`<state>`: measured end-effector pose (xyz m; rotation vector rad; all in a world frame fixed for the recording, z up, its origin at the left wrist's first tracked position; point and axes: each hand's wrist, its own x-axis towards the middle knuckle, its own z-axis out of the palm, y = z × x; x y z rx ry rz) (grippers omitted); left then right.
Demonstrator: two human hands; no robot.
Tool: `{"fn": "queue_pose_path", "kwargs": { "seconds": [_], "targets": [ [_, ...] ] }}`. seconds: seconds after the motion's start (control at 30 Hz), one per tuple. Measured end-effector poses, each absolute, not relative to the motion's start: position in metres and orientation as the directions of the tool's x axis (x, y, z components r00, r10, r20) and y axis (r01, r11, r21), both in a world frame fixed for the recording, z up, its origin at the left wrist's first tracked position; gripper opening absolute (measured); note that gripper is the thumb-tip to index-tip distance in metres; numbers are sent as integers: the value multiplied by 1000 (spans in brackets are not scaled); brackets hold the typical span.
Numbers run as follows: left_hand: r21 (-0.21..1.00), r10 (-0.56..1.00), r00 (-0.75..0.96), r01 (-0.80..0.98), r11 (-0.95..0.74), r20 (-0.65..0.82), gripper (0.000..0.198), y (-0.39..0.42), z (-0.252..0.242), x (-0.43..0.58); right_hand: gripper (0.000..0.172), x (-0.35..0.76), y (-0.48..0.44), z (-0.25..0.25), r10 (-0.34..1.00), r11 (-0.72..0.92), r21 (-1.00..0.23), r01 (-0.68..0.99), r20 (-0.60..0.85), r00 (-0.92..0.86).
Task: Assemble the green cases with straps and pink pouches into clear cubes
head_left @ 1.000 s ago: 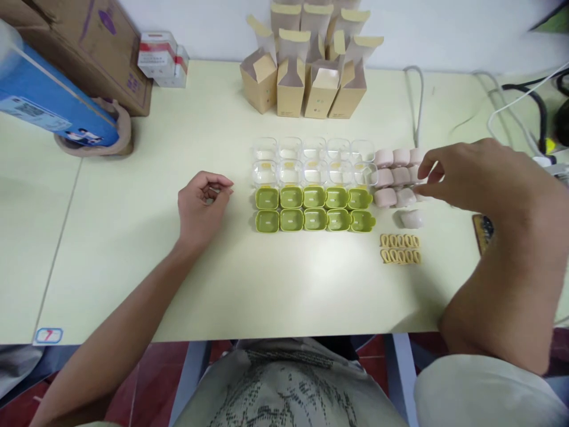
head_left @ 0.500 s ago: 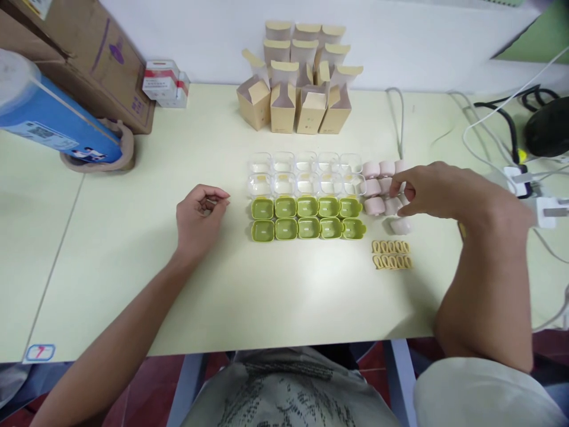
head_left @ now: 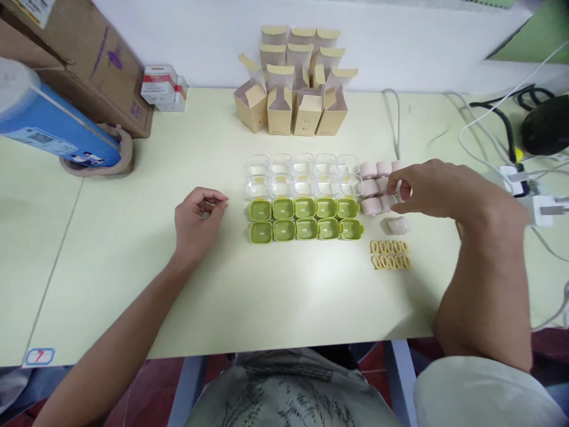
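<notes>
My right hand (head_left: pixel 438 188) reaches over a cluster of small pale pink cups (head_left: pixel 372 188), its fingertips pinched at the cluster's right side; what they grip is hidden. One pink cup (head_left: pixel 397 225) lies alone just below the hand. My left hand (head_left: pixel 197 218) rests on the table with fingers loosely curled and nothing visible in them, left of two rows of green cups (head_left: pixel 306 219). Two rows of clear cups (head_left: pixel 303 174) sit behind the green ones. Small tan loops (head_left: pixel 389 255) lie in two rows in front of the pink cups.
Several open tan cartons (head_left: pixel 291 101) stand at the back. A blue-labelled roll (head_left: pixel 48 121) and a cardboard box (head_left: pixel 84 56) fill the left rear, beside a small red-and-white box (head_left: pixel 162 87). Cables and plugs (head_left: pixel 520 172) lie at the right. The table's front edge (head_left: pixel 267 350) is near me.
The view has shifted, so everything sits lower in frame. My right hand moved left onto the pink cups. My left hand stayed in place.
</notes>
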<state>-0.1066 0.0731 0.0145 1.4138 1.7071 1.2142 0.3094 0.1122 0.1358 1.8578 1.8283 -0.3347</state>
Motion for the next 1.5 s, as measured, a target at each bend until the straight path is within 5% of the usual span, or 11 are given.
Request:
{"fn": "queue_pose_path", "kwargs": {
  "seconds": [0.13,0.3,0.47,0.6,0.73,1.03,1.23,1.37,1.5],
  "targets": [
    [912,967,-230,411,-6,110,8,74,12,-109,15,306,112,136,832,12,220,975,-544,113],
    [904,967,-224,428,-17,124,8,74,11,-110,20,328,113,137,872,-50,113,992,-480,98],
    [899,969,-211,437,-27,132,6,73,12,-110,24,353,117,144,868,-210,159,965,-423,259],
    [894,969,-199,447,-42,145,7,74,11,-111,48,364,123,139,745,-368,-90,925,-624,236],
    [891,968,-200,451,-43,148,8,74,8,-112,59,379,126,131,756,-383,-274,882,-642,129],
    [889,962,-232,457,-21,143,11,77,4,-114,64,389,126,129,779,-269,-279,922,-626,38],
    [882,968,-198,469,-42,151,11,78,2,-118,75,387,128,126,776,-346,-327,879,-626,73],
    [883,970,-186,468,-50,153,10,78,2,-119,60,382,122,138,778,-389,-350,852,-620,101],
    [879,972,-174,472,-61,160,10,78,4,-118,41,377,126,138,901,-346,-429,834,-401,167]
  ]
}}
